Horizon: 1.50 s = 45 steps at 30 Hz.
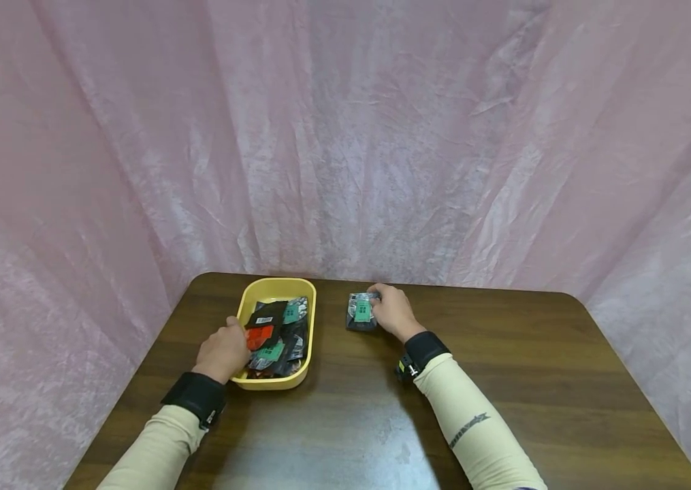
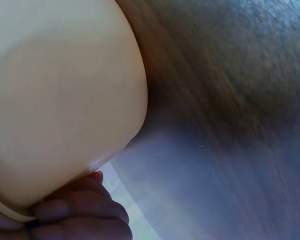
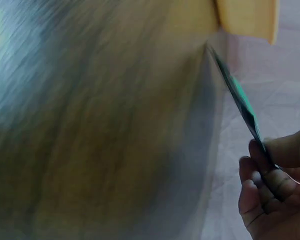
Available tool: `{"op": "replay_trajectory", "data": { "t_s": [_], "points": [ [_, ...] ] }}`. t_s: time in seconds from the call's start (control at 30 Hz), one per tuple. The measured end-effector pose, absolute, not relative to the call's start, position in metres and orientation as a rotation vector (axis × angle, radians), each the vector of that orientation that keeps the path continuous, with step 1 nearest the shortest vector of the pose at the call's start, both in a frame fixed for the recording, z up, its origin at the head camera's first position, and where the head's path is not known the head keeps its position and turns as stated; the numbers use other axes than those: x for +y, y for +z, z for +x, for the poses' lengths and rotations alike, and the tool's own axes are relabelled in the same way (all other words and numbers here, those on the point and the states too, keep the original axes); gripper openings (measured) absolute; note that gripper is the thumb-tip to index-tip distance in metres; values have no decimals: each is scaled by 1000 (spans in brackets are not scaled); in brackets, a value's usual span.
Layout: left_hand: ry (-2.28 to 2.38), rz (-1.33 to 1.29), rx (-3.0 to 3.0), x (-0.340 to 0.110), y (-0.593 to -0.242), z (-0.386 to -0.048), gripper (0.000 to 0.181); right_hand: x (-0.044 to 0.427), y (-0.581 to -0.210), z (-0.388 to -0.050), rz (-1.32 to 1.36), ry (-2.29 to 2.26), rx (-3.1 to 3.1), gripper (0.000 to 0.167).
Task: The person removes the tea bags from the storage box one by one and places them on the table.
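Note:
A yellow plastic basket (image 1: pixel 273 384) stands on the left part of the table. Inside lie several flat black packets (image 1: pixel 296 335) with green or red labels, overlapping one another. My left hand (image 1: pixel 222 350) grips the basket's left rim; in the left wrist view its curled fingers (image 2: pixel 85 212) press against the basket wall (image 2: pixel 65 100). To the right of the basket, my right hand (image 1: pixel 393 312) pinches the edge of a flat dark packet (image 1: pixel 360 312) with a green label. Seen edge-on in the right wrist view, that packet (image 3: pixel 240 102) is held between thumb and fingers, tilted above the table.
The brown wooden table (image 1: pixel 504 381) has rounded far corners. A pink velvet curtain (image 1: pixel 382 136) hangs right behind its far edge and along both sides. Light glares off the tabletop near the front.

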<state>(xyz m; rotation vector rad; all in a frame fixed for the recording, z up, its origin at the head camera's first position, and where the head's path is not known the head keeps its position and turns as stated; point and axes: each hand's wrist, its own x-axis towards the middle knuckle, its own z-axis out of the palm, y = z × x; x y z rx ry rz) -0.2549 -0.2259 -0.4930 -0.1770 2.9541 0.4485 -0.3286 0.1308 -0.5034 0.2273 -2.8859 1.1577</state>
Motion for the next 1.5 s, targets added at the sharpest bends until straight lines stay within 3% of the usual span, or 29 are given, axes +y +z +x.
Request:
{"op": "replay_trajectory", "data": {
  "t_s": [0.37, 1.13, 1.5],
  "points": [
    [462, -162, 2955, -221, -493, -255, 40, 136, -520, -335, 242, 879, -3032, 31],
    [452, -172, 2960, -226, -492, -254, 45, 129, -516, -332, 253, 709, -3107, 32],
    [457, -194, 2954, -224, -493, -255, 41, 102, -490, -321, 382, 670, -2992, 34]
  ]
}}
